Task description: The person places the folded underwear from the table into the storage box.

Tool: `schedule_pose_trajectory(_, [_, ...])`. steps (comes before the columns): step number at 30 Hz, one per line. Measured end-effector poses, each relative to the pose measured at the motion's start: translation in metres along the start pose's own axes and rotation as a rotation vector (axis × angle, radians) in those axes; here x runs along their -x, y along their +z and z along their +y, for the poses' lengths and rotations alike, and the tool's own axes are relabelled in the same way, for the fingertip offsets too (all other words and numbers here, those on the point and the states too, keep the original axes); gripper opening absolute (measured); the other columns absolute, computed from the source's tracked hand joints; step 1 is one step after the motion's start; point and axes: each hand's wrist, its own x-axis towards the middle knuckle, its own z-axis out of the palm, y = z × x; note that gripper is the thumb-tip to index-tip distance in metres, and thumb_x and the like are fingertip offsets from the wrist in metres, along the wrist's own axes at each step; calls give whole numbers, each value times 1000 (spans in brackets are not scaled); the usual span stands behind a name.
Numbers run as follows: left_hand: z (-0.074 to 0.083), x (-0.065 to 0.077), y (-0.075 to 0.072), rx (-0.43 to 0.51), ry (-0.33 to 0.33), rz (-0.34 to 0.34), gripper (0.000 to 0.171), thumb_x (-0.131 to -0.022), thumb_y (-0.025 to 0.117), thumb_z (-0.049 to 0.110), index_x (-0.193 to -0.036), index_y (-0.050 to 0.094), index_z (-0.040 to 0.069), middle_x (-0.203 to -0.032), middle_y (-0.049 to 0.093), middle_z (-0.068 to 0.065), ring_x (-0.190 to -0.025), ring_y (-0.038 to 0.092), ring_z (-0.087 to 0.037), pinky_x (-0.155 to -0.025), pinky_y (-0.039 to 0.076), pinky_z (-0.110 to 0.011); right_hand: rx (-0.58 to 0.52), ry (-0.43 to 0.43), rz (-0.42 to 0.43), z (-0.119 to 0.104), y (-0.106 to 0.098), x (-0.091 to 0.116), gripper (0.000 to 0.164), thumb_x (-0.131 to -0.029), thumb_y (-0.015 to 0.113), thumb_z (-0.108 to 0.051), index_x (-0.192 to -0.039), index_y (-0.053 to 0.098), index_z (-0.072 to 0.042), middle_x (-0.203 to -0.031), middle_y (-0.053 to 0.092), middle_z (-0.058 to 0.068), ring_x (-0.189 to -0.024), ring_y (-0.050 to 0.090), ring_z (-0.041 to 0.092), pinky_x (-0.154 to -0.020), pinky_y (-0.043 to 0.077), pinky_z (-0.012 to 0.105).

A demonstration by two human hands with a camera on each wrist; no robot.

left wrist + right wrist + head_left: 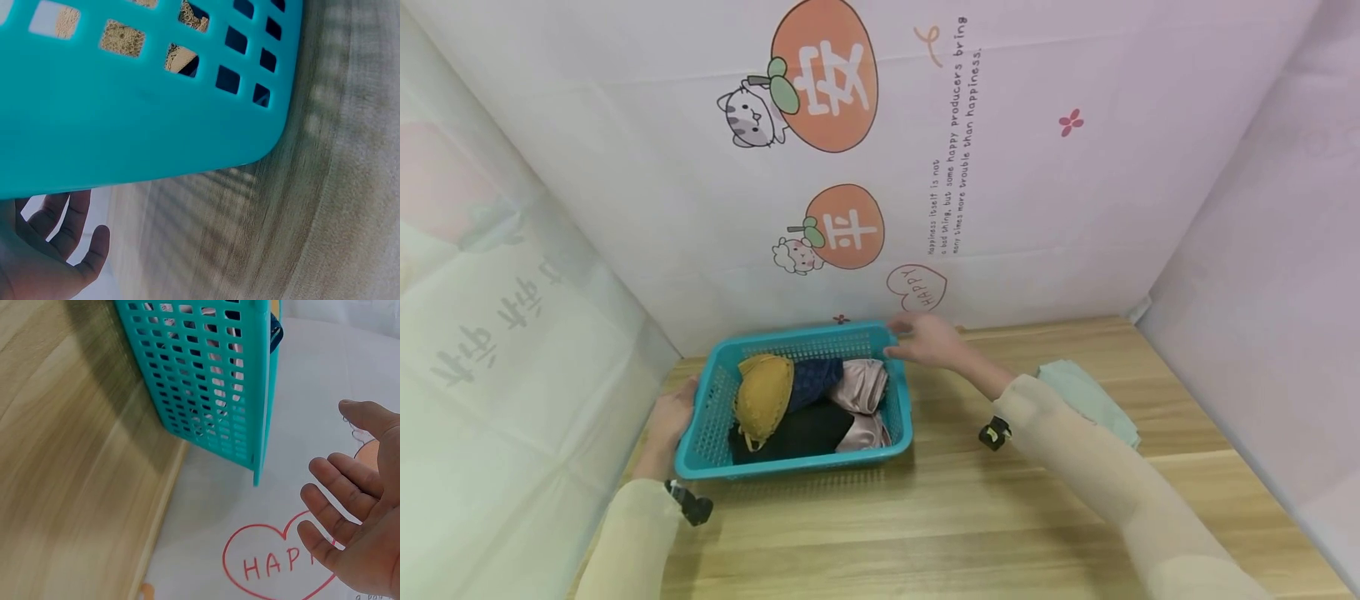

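Note:
A teal plastic basket with perforated walls stands on the wooden table. In it lie a mustard-yellow bra, a dark blue patterned cloth, a black cloth and shiny pale pink fabric. My left hand is at the basket's left side; in the left wrist view its loosely bent fingers reach along the edge, partly hidden by it. Beside the back right corner is my right hand, fingers spread and apart from the basket in the right wrist view.
A folded pale green cloth lies on the table at the right, partly behind my right forearm. White printed sheets hang as walls at the back, left and right. The basket is close to the back wall.

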Motion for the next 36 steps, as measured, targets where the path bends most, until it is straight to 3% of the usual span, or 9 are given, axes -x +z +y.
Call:
schedule_pose_trajectory(4, [0,1,0,-7,17,7,94,-98,9,71,-148,40,-2,-151,40,-32,-138,40,-52,-112,36,-62,-11,11,23,5,-2,6,56,-87,75,-40,-131,62,-9,-127,70,9,-119,66,27,-99,53,46])
schedule_pose_trajectory(16, [-2,4,2,30,-19,12,95,-97,11,73,-149,39,-1,-150,42,-32,-137,42,-50,-111,38,-61,-22,-20,65,22,-3,21,48,-87,76,-37,-126,65,-12,-125,71,8,-117,67,26,-101,52,46])
schedule_pose_trajectory(24, [-1,4,2,26,7,26,96,-97,11,74,-148,42,-1,-142,51,-31,-127,53,-47,-103,44,-58,-23,28,80,36,-14,38,49,-88,74,-40,-127,65,-11,-123,71,11,-116,66,29,-100,52,49])
schedule_pose_trajectory(31, [0,6,2,35,-13,22,96,-96,12,75,-148,41,0,-146,47,-31,-132,48,-49,-107,42,-59,5,65,94,52,-19,56,53,-89,73,-39,-129,64,-6,-119,72,13,-116,65,33,-100,51,52])
schedule_pose_trajectory(36, [1,6,2,39,-21,17,97,-95,11,76,-149,40,0,-148,44,-31,-135,45,-49,-109,40,-60,-15,110,92,67,-20,67,56,-90,72,-41,-136,60,-10,-128,69,11,-121,63,32,-104,48,53])
